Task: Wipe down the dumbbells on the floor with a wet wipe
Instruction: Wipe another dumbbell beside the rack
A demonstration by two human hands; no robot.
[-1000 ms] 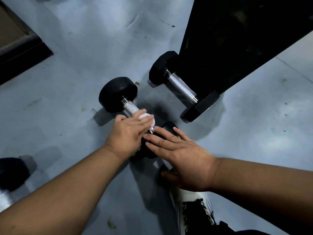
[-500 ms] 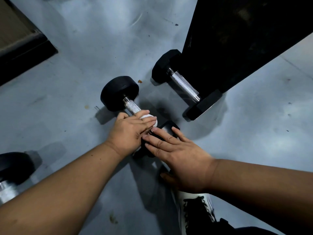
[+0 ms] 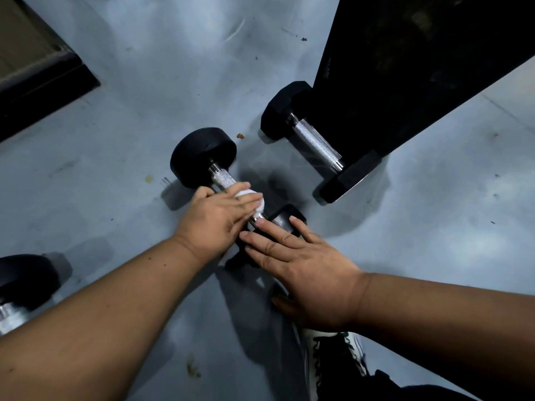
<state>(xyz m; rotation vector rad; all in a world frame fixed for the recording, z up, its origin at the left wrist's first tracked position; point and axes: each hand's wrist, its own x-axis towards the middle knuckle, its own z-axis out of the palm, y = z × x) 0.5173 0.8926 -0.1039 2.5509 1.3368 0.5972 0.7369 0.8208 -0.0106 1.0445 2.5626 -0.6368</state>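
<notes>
Shoe (image 3: 335,360) at my near edge. My right hand (image 3: 307,273) lies flat, fingers straight, pressing the near head of the round dumbbell (image 3: 202,154) on the floor (image 3: 115,169). My left hand (image 3: 220,218) is curled round the wet wipe (image 3: 254,198) on the handle, same grip as before, barely slid along. Third dumbbell (image 3: 20,282) at left shows more now. Hex dumbbell (image 3: 315,140) beyond, against a black stand (image 3: 405,68).
</notes>
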